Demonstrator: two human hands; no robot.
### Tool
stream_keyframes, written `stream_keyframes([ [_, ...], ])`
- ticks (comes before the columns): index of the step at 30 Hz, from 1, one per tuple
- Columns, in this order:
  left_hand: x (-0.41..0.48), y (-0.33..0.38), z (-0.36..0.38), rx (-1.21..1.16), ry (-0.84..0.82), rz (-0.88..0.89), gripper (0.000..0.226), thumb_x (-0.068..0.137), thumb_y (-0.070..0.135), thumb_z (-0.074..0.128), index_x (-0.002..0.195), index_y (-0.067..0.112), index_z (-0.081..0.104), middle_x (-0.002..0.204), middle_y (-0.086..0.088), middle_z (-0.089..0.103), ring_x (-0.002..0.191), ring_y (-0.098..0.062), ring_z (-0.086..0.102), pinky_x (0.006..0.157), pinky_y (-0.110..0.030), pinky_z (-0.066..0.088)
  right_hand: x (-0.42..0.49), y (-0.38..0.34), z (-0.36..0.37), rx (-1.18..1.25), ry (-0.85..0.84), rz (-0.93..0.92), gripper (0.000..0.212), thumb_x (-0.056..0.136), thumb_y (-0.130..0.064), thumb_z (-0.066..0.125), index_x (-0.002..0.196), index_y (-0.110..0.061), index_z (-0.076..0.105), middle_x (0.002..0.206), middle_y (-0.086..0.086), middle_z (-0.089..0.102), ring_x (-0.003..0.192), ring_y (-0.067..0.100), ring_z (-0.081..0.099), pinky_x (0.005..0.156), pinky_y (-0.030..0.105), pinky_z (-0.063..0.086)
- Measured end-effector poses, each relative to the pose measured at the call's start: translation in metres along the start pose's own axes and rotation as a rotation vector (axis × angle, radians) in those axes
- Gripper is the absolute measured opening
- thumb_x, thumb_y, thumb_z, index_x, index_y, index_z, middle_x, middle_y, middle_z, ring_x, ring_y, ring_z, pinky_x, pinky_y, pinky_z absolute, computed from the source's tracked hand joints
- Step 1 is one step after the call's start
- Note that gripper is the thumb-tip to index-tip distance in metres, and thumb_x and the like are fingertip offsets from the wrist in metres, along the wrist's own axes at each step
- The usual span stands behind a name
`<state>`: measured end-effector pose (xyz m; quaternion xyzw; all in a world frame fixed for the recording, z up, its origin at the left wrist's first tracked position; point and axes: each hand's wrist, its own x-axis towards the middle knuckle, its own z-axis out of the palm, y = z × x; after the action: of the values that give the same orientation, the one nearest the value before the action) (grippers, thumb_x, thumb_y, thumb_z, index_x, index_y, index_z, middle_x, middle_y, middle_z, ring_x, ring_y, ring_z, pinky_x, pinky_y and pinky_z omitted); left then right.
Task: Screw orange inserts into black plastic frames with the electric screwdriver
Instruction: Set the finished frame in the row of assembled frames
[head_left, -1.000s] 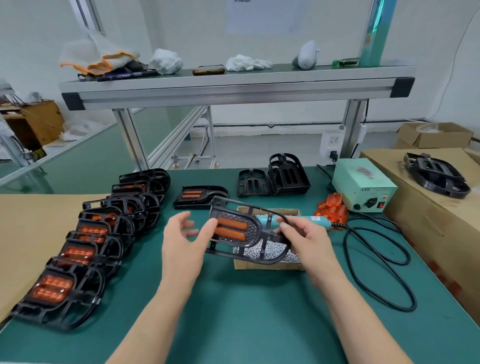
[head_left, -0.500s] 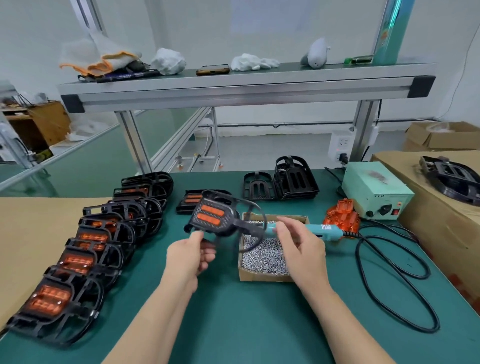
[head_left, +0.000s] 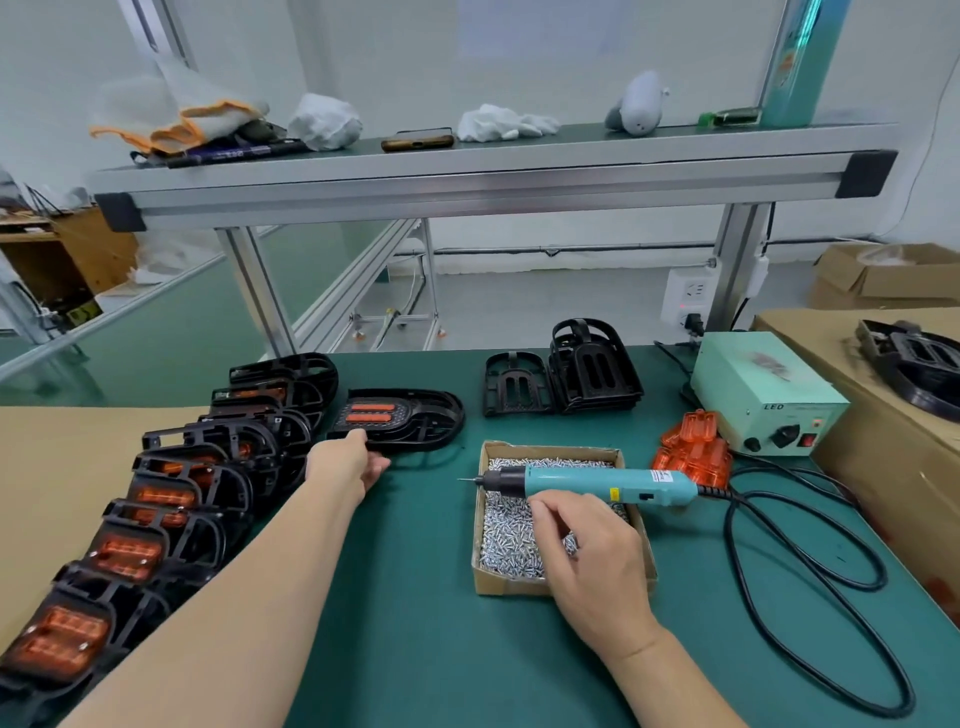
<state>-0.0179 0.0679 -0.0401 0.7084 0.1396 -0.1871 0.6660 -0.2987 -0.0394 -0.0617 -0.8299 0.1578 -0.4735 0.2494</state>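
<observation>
Black frame with two orange inserts now lies flat on the desk, at the far end of the row of finished frames. A second ago both hands held it up over the screw box; half a second ago the left hand alone was carrying it leftward. Left hand is on its near corner, thumb on top and fingers curled under the edge, so it has not let go. Right hand has dropped onto the screws, fingers curled down; can't tell if it pinches a screw. Electric screwdriver lies across the box just beyond that hand, bit pointing left, apparently not gripped. Judgement: this unit is done and parked, and the next cycle is starting. Empty frames wait stacked at the back, loose inserts just beside the pale green power unit. Frames are matte, hard plastic, D-shaped with open ribs and a dotted panel; inserts are translucent, glossy bars. Screws are small, shiny, loose heap in a cardboard tray. Screwdriver is smooth teal, cylindrical, trailing a black rubbery cable. Desk is flat green matting.
</observation>
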Motion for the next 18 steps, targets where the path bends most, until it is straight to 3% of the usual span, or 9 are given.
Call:
stream_keyframes([
  [4, 0.010, -0.004, 0.001, 0.003, 0.005, -0.006, 0.020, 0.100, 0.017, 0.058, 0.094, -0.002, 0.054, 0.064, -0.015, 0.064, 0.031, -0.017, 0.058, 0.034, -0.023, 0.049, 0.001, 0.001, 0.001, 0.008, -0.010, 0.016, 0.022, 0.099, -0.027, 0.055, 0.093, -0.018, 0.073, 0.082, -0.011, 0.067, 0.072, 0.009, 0.057, 0.068, 0.032, 0.051],
  [8, 0.005, -0.005, 0.003, 0.182, -0.001, 0.034, 0.040, 0.101, 0.030, 0.056, 0.084, -0.006, 0.059, 0.067, -0.014, 0.065, 0.034, -0.017, 0.055, 0.038, -0.020, 0.045, 0.001, 0.002, 0.002, 0.006, -0.024, 0.024, 0.021, 0.099, -0.027, 0.054, 0.094, -0.018, 0.073, 0.083, -0.012, 0.067, 0.074, 0.008, 0.058, 0.069, 0.030, 0.051],
  [11, -0.005, -0.006, 0.001, 0.342, -0.007, 0.064, 0.061, 0.103, 0.044, 0.045, 0.069, -0.004, 0.064, 0.058, -0.012, 0.062, 0.039, -0.018, 0.047, 0.042, -0.023, 0.037, 0.002, 0.001, 0.001, 0.014, -0.019, 0.027, 0.021, 0.099, -0.027, 0.054, 0.094, -0.019, 0.073, 0.084, -0.013, 0.067, 0.075, 0.006, 0.058, 0.070, 0.028, 0.050],
  [15, -0.031, -0.008, 0.010, 0.470, 0.099, 0.401, 0.064, 0.093, 0.049, 0.043, 0.045, 0.011, 0.061, 0.049, -0.002, 0.060, 0.056, -0.025, 0.057, 0.057, -0.029, 0.041, 0.002, 0.000, 0.001, 0.019, -0.032, 0.048, 0.022, 0.099, -0.028, 0.053, 0.094, -0.019, 0.072, 0.084, -0.013, 0.067, 0.076, 0.008, 0.059, 0.070, 0.031, 0.052],
  [18, -0.051, -0.009, 0.030, 0.564, -0.032, 0.690, 0.055, 0.091, 0.051, 0.046, 0.055, 0.014, 0.064, 0.050, 0.000, 0.061, 0.058, -0.021, 0.060, 0.059, -0.030, 0.045, 0.002, 0.000, 0.002, 0.018, -0.025, 0.055, 0.023, 0.100, -0.029, 0.053, 0.093, -0.019, 0.072, 0.083, -0.012, 0.066, 0.075, 0.010, 0.060, 0.069, 0.034, 0.052],
])
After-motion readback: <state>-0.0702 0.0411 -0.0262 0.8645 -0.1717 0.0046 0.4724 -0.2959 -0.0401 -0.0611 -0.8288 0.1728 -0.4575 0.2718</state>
